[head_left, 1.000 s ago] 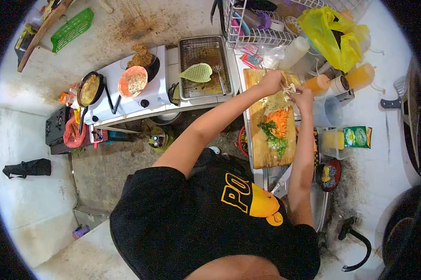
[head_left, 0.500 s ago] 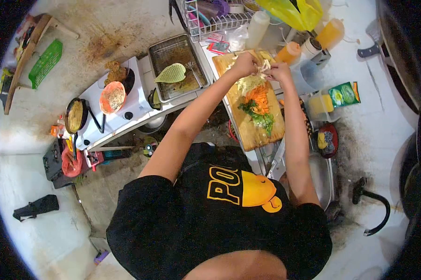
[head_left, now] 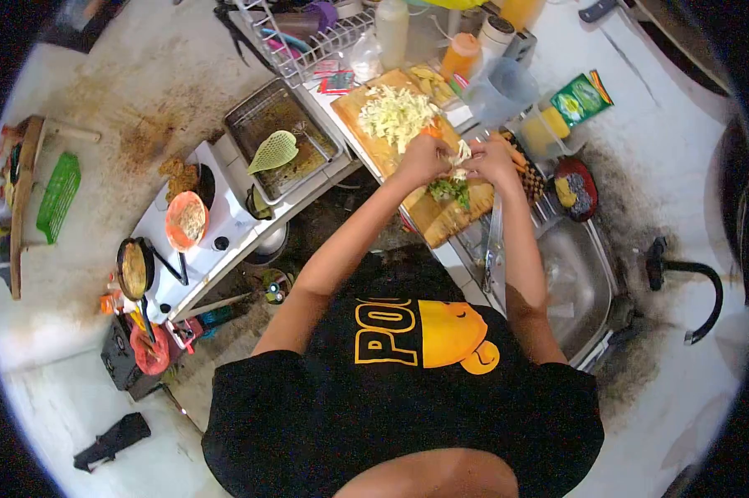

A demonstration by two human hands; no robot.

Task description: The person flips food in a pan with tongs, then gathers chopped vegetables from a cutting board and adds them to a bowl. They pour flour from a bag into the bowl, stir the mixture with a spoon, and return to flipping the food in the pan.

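Over the near part of a wooden cutting board (head_left: 451, 228), both hands work close together. My left hand (head_left: 427, 162) has its fingers curled, pinching pale shredded cabbage (head_left: 461, 153). Strips of it also sit between the fingers of my right hand (head_left: 492, 163), which faces the left one. A large heap of shredded cabbage (head_left: 397, 118) lies on the far part of the board. Chopped green leaves (head_left: 453, 191) lie just below the hands. Shredded carrot (head_left: 430, 131) shows only partly beside my left hand, which hides most of it.
Right of the board are a knife (head_left: 494, 241), a metal sink (head_left: 578, 286) and a clear plastic jug (head_left: 505, 90). Squeeze bottles (head_left: 460, 56) stand behind. A metal tray (head_left: 250, 112) with a green slotted spatula (head_left: 273, 153) is left, beyond it a stove (head_left: 217, 195) and frying pan (head_left: 134, 270).
Both hands have moved from the far end of the board to its near part, over the carrot and greens. The cabbage heap is now uncovered. The whole view has shifted.
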